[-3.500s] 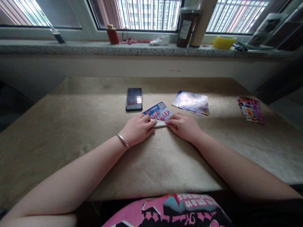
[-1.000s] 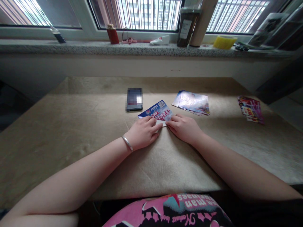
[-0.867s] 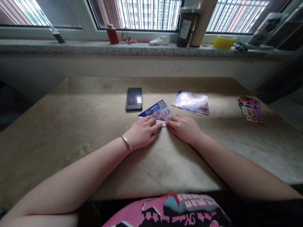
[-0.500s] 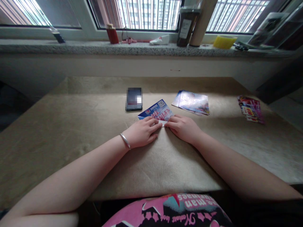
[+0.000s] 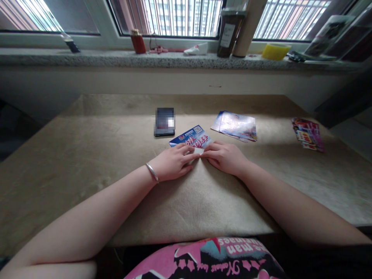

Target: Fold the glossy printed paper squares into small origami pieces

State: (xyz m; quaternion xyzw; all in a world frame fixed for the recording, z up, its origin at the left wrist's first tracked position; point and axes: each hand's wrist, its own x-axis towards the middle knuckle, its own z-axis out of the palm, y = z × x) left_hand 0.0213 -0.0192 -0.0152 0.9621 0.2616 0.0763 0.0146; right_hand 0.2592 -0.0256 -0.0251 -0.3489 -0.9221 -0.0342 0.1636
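A blue printed leaflet [image 5: 190, 138] with red lettering and a QR code lies on the table in front of me, with a white strip folded up along its near edge. My left hand [image 5: 174, 161], a silver bangle at its wrist, presses that fold from the left with its fingers curled over the paper. From the right, my right hand [image 5: 225, 158] pinches the same near edge, thumb and fingers pressed together. The fingertips of both hands almost meet at the crease. Part of the leaflet's lower edge is hidden under them.
Beyond the leaflet lies a dark phone-like object [image 5: 164, 122], its face blurred. A few similar leaflets [image 5: 236, 126] are stacked to the right, with fanned colourful cards [image 5: 308, 135] farther right. The windowsill [image 5: 104, 60] holds a red lighter [image 5: 137, 42], a jar [image 5: 229, 33] and yellow tape [image 5: 275, 51].
The leaflet's far edge has tilted or dropped slightly toward me. My left index finger has slid right along the fold to meet the right fingertips.
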